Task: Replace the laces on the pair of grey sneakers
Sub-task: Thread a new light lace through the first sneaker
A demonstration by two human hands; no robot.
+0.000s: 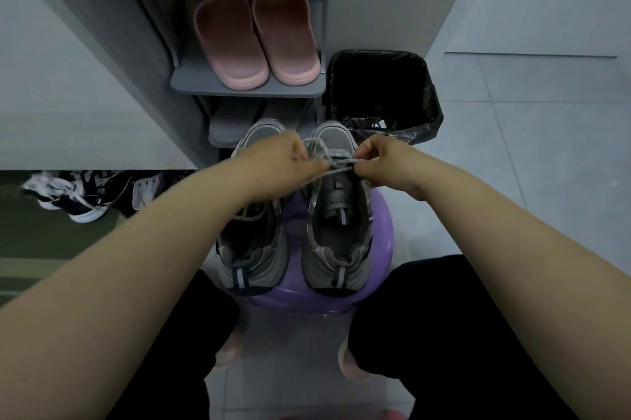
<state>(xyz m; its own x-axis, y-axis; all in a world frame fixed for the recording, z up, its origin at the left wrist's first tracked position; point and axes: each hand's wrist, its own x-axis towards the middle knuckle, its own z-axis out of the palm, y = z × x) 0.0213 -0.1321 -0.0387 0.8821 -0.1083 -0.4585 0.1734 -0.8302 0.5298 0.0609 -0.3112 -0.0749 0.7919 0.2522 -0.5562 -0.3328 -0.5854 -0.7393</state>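
your left hand [293, 154] and right hand [379, 160] each pinch the grey lace [336, 169] drawn across the right sneaker [336, 231], at 1 o'clock on the purple stool [384, 224]. the left sneaker [251, 248], at 11, looks loosely laced. i'd judge you mid-job; old lace or new, i can't tell. on the tiled floor [529, 146], a shoe rack [246, 86] stands at 12 and a lined bin [382, 91] at 2.

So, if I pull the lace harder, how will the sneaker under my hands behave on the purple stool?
The sneaker would probably slide: it only rests on the glossy, rounded stool. Its heel sits near the rim, so it might tip off toward you. The thin lace, pinched by the left hand and right hand, looks floppy.
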